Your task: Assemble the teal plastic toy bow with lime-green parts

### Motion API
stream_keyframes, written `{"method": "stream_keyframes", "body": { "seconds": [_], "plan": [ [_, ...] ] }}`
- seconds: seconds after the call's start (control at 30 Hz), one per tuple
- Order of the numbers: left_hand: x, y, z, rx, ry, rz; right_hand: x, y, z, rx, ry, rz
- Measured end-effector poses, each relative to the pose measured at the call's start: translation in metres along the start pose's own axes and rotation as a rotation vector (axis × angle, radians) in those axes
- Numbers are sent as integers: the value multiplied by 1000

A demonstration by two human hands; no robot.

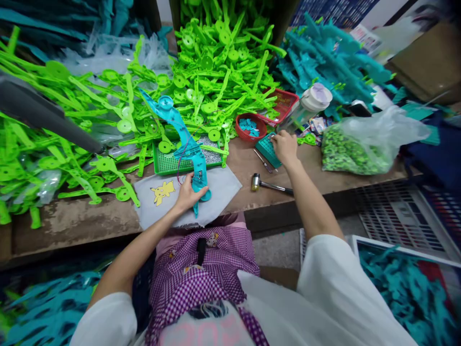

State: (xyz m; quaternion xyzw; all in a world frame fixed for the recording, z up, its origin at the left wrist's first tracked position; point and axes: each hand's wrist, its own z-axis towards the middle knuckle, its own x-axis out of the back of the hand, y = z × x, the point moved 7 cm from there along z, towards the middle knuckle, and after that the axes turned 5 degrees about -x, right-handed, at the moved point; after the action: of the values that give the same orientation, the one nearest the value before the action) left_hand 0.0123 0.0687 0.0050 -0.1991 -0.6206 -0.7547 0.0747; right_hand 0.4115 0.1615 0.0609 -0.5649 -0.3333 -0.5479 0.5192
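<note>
My left hand (188, 196) is closed round the lower end of a long, curved blue plastic part (185, 137), with thin wires trailing beside it. Under that hand lies a grey cloth (225, 185) with a yellow cartoon figure. My right hand (286, 148) reaches to a small teal container (266, 148), fingers pinched together at its far edge. What they hold, if anything, is hidden. A hammer (272, 185) lies just below this hand, and a thin screwdriver-like tool (262, 161) rests left of it.
Bright green plastic parts (216, 62) are heaped along the back. Behind the cloth stands a green tray (169, 166) of small metal pieces. A red bowl (245, 135), red basket (286, 102), lidded jar (313, 103) and bag of green pieces (355, 146) stand to the right.
</note>
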Motion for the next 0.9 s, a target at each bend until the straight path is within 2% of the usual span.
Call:
{"method": "stream_keyframes", "body": {
  "seconds": [0.13,0.23,0.3,0.43,0.5,0.6,0.9],
  "plan": [
    [0,0,-1,11,-5,-1,13,-3,-9,146,36,30],
    [0,-1,-2,23,-10,6,25,-33,-37,207,176,126],
    [-1,-2,-2,21,-22,7,21,-76,-71,310,251,222],
    [-3,-2,-3,4,-39,-28,-16,-187,-143,723,114,348],
    [-3,-1,-3,-7,-24,-49,-26,-218,-158,833,123,362],
    [-3,-1,-3,-24,-10,-70,-32,-231,-158,895,119,333],
    [-2,2,-3,-11,-25,-85,-30,-234,-153,1021,26,271]
  ]
}}
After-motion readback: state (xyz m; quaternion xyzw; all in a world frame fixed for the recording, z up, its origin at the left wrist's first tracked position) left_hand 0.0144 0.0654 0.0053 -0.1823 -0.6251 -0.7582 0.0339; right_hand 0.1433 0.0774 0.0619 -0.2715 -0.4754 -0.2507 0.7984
